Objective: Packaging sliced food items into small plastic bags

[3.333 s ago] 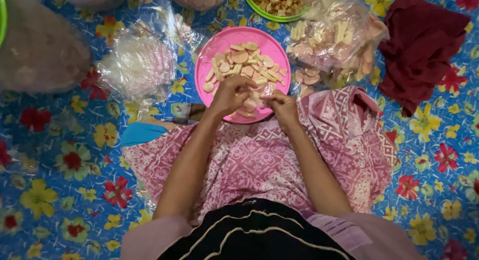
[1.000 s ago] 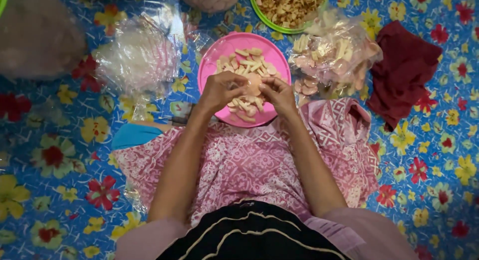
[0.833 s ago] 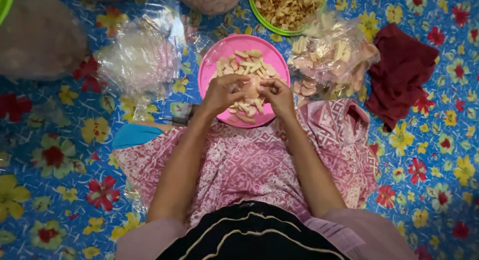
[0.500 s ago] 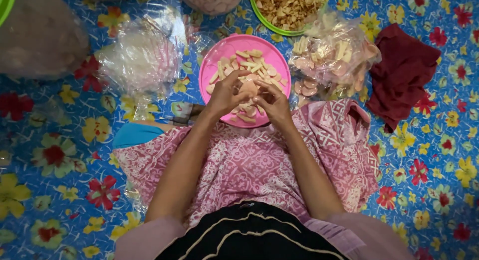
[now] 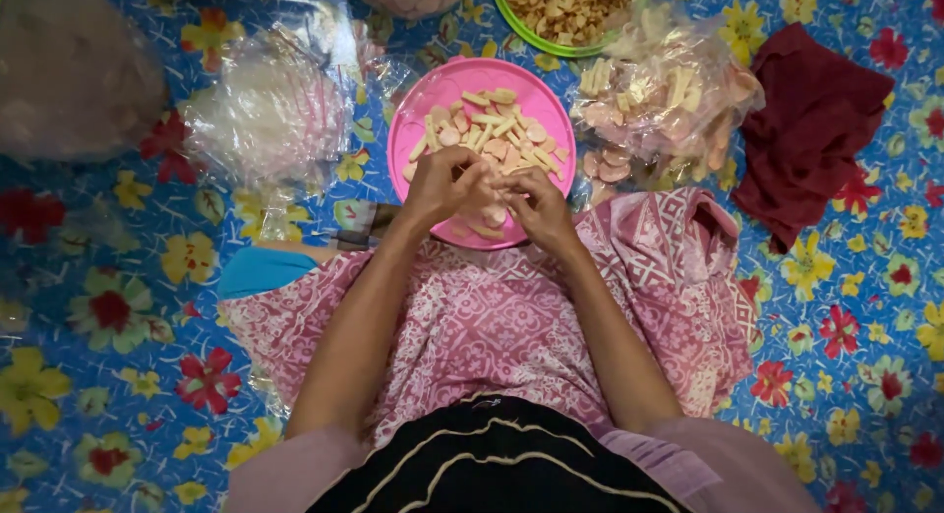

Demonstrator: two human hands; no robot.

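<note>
Both hands meet over the near edge of the pink plate (image 5: 433,90), which lies on the blue floral floor mat (image 5: 88,306) just beyond the person's lap. The left hand (image 5: 444,183) has its fingers curled inward, pinching a small pale cracker piece whose shape is too hidden to make out. The right hand (image 5: 536,203) comes in against it, fingertips bent and touching the same spot, so the two hands press together on the piece above the plate's near rim. The plate carries a loose heap of crackers (image 5: 497,134), some as short pale sticks, some as pinkish rounds.

Right of the plate, touching its rim, sits a clear plastic bag of crackers (image 5: 664,100) of the same kinds. Beyond the plate, at the top edge, stands a green-rimmed bowl (image 5: 521,26) of browner chips. Left of the plate lies a crumpled stack of empty clear plastic bags (image 5: 270,115). Farther right of the plate, past the filled bag, a dark red cloth (image 5: 811,129) lies bunched. A pink patterned cloth (image 5: 511,316) covers the lap, just below the plate.
</note>
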